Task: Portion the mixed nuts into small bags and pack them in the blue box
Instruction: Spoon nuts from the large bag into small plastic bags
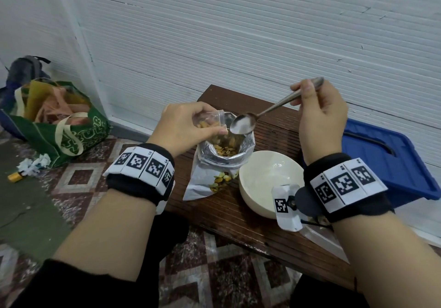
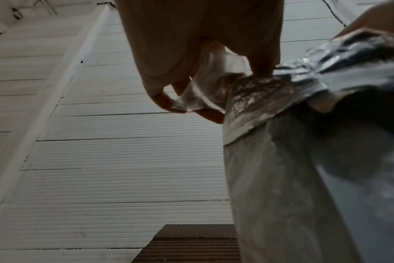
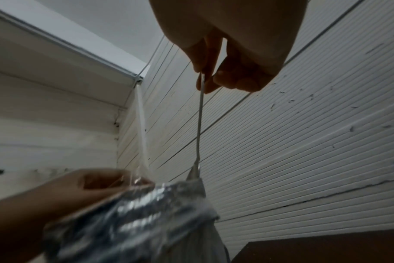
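Note:
A silver foil pouch of mixed nuts stands open on the brown wooden table. My left hand pinches a small clear bag with some nuts in it, held above the pouch's mouth; in the left wrist view the small clear bag sits between the fingertips beside the foil pouch. My right hand grips the handle of a metal spoon, whose empty bowl hovers over the pouch next to the small bag. The blue box lies at the right with its lid on.
An empty white bowl stands right of the pouch, near the table's front. A green shopping bag and a backpack sit on the tiled floor at left, with crumpled paper. A ribbed white wall runs close behind the table.

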Action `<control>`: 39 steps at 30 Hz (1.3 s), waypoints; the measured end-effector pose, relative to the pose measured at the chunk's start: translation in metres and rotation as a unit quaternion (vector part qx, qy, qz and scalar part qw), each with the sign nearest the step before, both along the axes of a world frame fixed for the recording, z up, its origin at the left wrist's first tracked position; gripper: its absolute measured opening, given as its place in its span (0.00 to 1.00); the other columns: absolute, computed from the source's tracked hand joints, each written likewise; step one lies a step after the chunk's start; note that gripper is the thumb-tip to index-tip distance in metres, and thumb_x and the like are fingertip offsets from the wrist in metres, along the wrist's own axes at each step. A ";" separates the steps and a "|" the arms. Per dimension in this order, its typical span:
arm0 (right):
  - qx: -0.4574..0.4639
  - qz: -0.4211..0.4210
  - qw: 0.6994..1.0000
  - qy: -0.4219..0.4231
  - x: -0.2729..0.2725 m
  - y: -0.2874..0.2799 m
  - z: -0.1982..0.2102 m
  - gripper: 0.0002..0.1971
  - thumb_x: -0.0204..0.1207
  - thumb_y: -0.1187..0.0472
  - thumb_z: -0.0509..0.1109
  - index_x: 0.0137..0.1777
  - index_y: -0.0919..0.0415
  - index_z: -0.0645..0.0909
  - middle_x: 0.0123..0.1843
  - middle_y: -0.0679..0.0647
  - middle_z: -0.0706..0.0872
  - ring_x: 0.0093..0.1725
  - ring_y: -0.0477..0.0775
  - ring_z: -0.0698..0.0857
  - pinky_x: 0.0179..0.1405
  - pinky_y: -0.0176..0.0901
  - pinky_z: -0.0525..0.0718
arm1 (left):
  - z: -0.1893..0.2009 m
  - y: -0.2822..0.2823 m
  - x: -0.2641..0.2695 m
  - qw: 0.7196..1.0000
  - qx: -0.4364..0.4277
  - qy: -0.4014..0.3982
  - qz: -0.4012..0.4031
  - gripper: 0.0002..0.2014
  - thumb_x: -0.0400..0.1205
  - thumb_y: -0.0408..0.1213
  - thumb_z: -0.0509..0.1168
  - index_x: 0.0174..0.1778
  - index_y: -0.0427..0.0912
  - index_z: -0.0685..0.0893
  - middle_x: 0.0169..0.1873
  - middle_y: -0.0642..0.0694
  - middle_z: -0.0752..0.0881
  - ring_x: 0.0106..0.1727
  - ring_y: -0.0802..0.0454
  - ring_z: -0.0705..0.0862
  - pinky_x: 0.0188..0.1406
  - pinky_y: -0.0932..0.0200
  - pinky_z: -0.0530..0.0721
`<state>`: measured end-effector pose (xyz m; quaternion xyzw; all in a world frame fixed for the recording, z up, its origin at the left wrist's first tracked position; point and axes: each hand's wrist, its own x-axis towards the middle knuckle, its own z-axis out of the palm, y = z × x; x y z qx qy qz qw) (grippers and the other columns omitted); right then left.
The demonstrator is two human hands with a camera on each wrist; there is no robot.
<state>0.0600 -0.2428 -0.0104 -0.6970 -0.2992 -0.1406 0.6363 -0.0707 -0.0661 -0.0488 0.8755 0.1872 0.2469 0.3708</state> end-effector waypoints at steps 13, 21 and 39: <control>-0.245 0.076 0.958 -0.132 -0.026 0.018 -0.048 0.13 0.82 0.61 0.61 0.42 0.66 0.84 0.38 0.57 0.85 0.41 0.55 0.81 0.40 0.39 0.71 | -0.001 0.000 -0.002 1.000 0.018 0.007 -0.005 0.21 0.56 0.75 0.67 0.41 0.72 0.79 0.36 0.71 0.86 0.49 0.75 0.82 0.67 0.41 0.76; -0.176 0.011 0.982 0.066 -0.023 0.015 -0.037 0.15 0.84 0.61 0.61 0.39 0.62 0.84 0.32 0.50 0.84 0.35 0.44 0.80 0.41 0.37 0.76 | -0.002 0.000 -0.001 1.000 0.016 0.008 -0.005 0.23 0.57 0.69 0.71 0.46 0.67 0.82 0.39 0.67 0.87 0.48 0.75 0.82 0.67 0.49 0.77; -0.062 -0.105 0.975 0.183 0.017 0.002 -0.003 0.19 0.84 0.58 0.59 0.31 0.51 0.81 0.29 0.49 0.84 0.36 0.49 0.82 0.46 0.47 0.81 | 0.003 0.004 -0.008 0.997 -0.070 0.002 -0.019 0.23 0.59 0.52 0.79 0.49 0.56 0.85 0.42 0.62 0.88 0.43 0.80 0.82 0.42 0.85 0.75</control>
